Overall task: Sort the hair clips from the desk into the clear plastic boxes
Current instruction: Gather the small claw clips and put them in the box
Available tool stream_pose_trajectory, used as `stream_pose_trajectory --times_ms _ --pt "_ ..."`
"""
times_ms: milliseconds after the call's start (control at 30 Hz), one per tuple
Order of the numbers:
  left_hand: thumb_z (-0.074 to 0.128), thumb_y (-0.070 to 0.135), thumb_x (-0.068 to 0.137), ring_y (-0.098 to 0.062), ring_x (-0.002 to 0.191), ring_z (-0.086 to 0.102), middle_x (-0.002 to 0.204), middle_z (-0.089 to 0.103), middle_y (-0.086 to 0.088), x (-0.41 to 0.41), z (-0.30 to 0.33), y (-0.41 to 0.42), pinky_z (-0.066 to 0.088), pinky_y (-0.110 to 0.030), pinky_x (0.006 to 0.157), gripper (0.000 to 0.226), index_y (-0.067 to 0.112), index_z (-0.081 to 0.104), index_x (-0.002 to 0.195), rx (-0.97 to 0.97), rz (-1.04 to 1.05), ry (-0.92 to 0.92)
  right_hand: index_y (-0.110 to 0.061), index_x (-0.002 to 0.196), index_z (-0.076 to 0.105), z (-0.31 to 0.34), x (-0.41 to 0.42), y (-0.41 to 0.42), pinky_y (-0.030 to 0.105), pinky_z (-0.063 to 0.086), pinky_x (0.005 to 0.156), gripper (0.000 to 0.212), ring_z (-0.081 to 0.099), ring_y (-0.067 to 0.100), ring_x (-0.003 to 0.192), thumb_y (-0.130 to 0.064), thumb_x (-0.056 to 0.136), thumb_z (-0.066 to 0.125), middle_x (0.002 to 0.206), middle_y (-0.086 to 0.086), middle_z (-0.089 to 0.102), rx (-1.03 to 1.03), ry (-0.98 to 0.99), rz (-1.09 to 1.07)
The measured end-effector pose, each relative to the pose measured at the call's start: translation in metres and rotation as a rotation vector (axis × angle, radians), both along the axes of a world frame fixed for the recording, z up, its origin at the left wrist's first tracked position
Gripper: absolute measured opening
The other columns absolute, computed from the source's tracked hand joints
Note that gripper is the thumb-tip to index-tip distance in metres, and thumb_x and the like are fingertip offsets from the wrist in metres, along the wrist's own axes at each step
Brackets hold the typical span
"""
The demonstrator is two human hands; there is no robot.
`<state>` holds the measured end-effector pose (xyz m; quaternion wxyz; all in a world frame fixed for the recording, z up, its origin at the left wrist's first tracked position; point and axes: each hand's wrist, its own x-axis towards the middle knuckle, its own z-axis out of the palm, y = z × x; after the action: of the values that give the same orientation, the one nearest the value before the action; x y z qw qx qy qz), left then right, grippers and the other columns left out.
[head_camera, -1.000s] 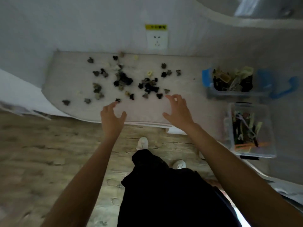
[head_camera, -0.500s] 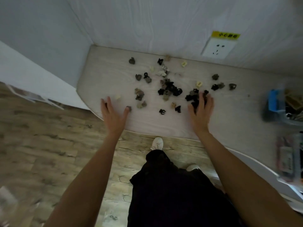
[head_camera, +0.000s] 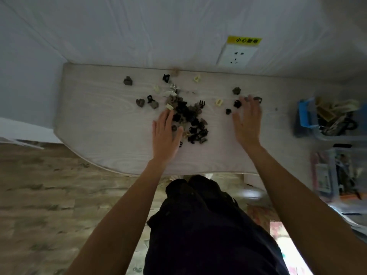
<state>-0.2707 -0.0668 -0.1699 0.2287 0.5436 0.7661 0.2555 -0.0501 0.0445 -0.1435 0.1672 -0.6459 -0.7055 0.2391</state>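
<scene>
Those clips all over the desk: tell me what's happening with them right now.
A person stands at the desk with both hands flat and open on it. The left hand lies against the left edge of the heap of hair clips; the right hand lies among a few loose clips to the right. Neither hand holds a clip. Other clips lie scattered toward the wall. The plastic boxes at the right already hold clips.

both forearms are bare to the lower edge of the view, with no sleeve, watch or ring visible on the left hand (head_camera: 165, 133) or the right hand (head_camera: 248, 124). at six o'clock hangs dark clothing (head_camera: 208, 225), black or perhaps navy, loosely creased; the dim light blurs its seams.
</scene>
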Motion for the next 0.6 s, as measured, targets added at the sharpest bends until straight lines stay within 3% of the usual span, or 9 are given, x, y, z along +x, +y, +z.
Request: stream_pose_trajectory --times_ms 100,167,300,467,600 --pt "0.034 0.040 0.095 -0.021 0.134 0.032 0.144 0.042 -0.009 -0.008 0.004 0.000 0.022 -0.037 0.115 0.053 0.010 0.040 0.138 0.088 0.012 -0.002 -0.022 0.146 0.023 -0.003 0.017 0.035 0.047 -0.001 0.119 0.055 0.002 0.036 0.144 -0.039 0.095 0.035 0.156 0.017 0.009 -0.125 -0.095 -0.111" --pt "0.039 0.033 0.094 -0.023 0.123 0.039 0.134 0.051 -0.013 -0.018 0.008 -0.002 0.032 -0.035 0.108 0.046 0.006 0.049 0.129 0.138 0.097 0.025 -0.020 0.147 0.021 -0.003 0.010 0.048 0.052 0.001 0.118 0.056 0.002 0.038 0.144 -0.037 0.096 0.035 0.156 0.019 0.008 -0.169 -0.129 -0.079" --pt "0.043 0.028 0.089 -0.028 0.124 0.039 0.135 0.048 -0.015 -0.048 0.014 0.003 0.033 -0.034 0.107 0.048 0.002 0.048 0.129 0.142 0.220 0.071 -0.015 0.143 0.032 -0.003 -0.039 0.046 0.046 0.005 0.119 0.048 -0.005 0.036 0.144 -0.026 0.097 0.042 0.157 0.014 0.008 -0.169 0.013 0.151" --pt "0.042 0.033 0.085 -0.036 0.127 0.039 0.136 0.046 -0.020 -0.069 0.018 0.021 0.031 -0.039 0.108 0.055 -0.001 0.049 0.128 0.076 0.227 0.080 -0.020 0.143 0.030 0.003 -0.082 0.014 0.034 0.004 0.117 0.048 0.001 0.021 0.146 -0.034 0.098 0.040 0.157 0.002 0.014 -0.284 0.164 0.430" --pt "0.043 0.052 0.082 -0.037 0.129 0.037 0.140 0.043 -0.020 -0.050 0.023 0.005 0.032 -0.044 0.108 0.073 0.002 0.041 0.135 -0.019 0.159 0.066 -0.023 0.144 0.027 0.012 -0.058 -0.005 0.044 0.012 0.119 0.059 0.011 0.025 0.144 -0.048 0.093 0.041 0.155 0.002 0.021 -0.225 0.131 0.467"
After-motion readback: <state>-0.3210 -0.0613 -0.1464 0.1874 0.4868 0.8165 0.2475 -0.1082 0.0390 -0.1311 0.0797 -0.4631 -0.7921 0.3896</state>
